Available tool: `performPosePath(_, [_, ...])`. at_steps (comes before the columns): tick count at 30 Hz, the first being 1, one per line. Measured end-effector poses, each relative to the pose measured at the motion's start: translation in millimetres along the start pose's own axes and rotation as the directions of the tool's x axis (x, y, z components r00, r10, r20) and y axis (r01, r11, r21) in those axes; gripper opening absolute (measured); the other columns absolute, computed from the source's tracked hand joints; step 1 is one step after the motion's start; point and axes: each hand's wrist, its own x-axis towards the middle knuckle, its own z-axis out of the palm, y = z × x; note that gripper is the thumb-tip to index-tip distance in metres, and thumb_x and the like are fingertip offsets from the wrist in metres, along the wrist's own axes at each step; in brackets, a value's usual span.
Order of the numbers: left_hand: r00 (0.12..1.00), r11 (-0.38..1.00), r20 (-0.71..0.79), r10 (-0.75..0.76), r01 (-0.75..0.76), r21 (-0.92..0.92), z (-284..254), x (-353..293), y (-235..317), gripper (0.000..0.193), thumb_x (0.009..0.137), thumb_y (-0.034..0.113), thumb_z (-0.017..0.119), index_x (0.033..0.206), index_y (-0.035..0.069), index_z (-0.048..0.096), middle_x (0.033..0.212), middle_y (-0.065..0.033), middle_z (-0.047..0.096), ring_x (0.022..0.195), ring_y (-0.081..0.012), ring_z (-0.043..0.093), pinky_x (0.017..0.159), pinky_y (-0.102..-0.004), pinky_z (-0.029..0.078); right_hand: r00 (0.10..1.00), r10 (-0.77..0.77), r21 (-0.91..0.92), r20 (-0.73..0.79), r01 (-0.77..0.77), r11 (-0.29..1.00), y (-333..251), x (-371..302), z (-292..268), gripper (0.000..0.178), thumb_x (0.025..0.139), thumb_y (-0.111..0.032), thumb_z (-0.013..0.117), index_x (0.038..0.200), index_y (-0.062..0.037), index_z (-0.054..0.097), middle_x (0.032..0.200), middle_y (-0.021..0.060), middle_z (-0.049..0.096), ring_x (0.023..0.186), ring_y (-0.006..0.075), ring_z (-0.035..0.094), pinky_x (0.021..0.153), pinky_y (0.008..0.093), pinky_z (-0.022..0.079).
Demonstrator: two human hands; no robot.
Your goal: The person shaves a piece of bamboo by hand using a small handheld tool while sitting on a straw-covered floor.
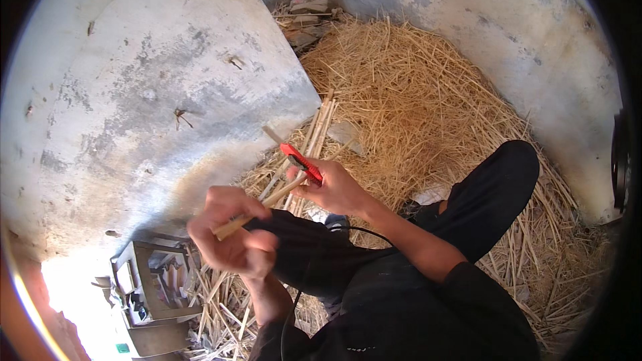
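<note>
My left hand [231, 227], left of my lap, is curled round the lower end of a pale split-wood stick [273, 199], perhaps bamboo. The stick slants up and right towards my right hand [338, 190]. That hand is closed on a red utility knife [302, 162] with a dark grip part. A flat strip, which looks like its blade, sticks out of the upper-left end. The stick's upper end lies close by the knife and the right fingers; whether they touch it I cannot tell.
Long pale sticks [319, 126] lie beyond my hands. A broad heap of straw [414, 100] covers the floor ahead. Stained whitish walls [167, 73] stand left and right. A box-like wooden frame [160, 311] with odds and ends is at lower left. A dark cable [364, 230] crosses my lap.
</note>
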Motion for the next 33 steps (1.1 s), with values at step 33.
performPosePath(33, [0.967,0.946,-0.243,-0.081,-0.002,-0.325,28,10,-25,0.044,0.100,0.037,0.017,0.067,0.014,0.035,0.033,0.0015,0.029,0.027,-0.0063,0.019,0.032,-0.0198,0.018,0.999,0.008,-0.488,-0.052,-0.033,0.872,-60,-50,-26,0.030,0.093,-0.028,0.048,0.079,-0.0024,0.056,0.056,0.0198,0.053,0.048,0.0386,0.054,0.045,0.0447,0.042])
